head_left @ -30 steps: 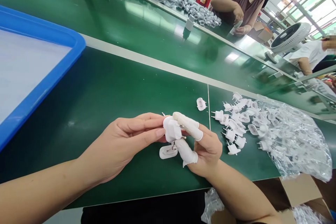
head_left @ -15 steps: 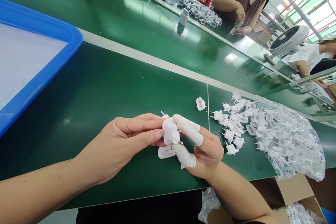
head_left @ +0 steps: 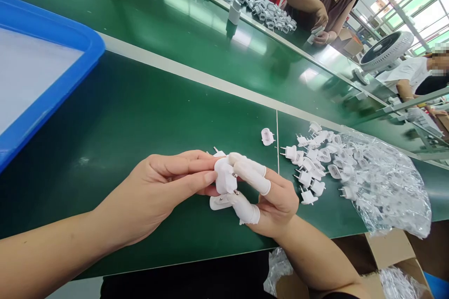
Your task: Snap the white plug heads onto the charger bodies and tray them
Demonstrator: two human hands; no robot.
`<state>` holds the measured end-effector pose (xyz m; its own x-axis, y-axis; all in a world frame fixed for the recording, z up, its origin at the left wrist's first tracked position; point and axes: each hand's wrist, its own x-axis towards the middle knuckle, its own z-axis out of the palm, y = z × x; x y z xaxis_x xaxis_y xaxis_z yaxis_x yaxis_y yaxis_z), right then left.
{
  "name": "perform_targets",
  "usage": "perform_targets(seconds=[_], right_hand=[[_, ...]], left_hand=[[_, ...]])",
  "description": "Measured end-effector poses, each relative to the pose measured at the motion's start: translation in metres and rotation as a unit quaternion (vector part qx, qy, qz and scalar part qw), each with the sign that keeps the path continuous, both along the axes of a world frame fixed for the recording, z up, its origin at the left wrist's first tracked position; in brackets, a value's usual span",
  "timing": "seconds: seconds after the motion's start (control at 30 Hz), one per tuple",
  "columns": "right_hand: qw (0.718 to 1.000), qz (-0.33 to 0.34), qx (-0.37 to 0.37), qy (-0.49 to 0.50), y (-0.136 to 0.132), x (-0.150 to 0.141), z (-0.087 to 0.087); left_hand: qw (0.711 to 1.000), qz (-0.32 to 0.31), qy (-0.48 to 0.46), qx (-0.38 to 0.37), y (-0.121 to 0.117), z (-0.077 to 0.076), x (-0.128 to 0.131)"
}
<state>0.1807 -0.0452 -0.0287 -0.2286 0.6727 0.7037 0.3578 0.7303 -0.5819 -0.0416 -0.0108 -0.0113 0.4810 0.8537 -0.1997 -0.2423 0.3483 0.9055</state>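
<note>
A white two-pin plug piece point(head_left: 225, 176) is held between both hands above the green table, its metal pins pointing right. My left hand point(head_left: 175, 180) pinches its left side between thumb and fingers. White finger cots cover the thumb and two fingers of my right hand point(head_left: 261, 187), which close on the pin side. Beneath the hands lies another white plug piece point(head_left: 218, 203), partly covered. Behind the fingers, a further plug piece point(head_left: 219, 153) shows only its top and pins. One more loose plug piece point(head_left: 267, 137) rests beyond my right hand.
A heap of white plug pieces point(head_left: 310, 166) spills from a clear plastic bag point(head_left: 393, 187) at right. A blue tray point(head_left: 80, 39) stands at left. Across the green belt point(head_left: 175, 23), a co-worker's hands point(head_left: 321, 30) handle a white piece. Cardboard boxes point(head_left: 393, 252) sit below the table edge.
The white block on the far belt has shifted left. My right fingertips have moved slightly left along with the plug piece; both hands keep their hold.
</note>
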Motion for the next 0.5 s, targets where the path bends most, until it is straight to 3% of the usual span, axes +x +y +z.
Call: perform_targets(seconds=[0.5], right_hand=[[1.000,-0.004,-0.014,0.006,0.0007,-0.0013,0.0031]], left_hand=[[0.998,0.008,-0.027,-0.056,0.0046,-0.0005,0.0051]])
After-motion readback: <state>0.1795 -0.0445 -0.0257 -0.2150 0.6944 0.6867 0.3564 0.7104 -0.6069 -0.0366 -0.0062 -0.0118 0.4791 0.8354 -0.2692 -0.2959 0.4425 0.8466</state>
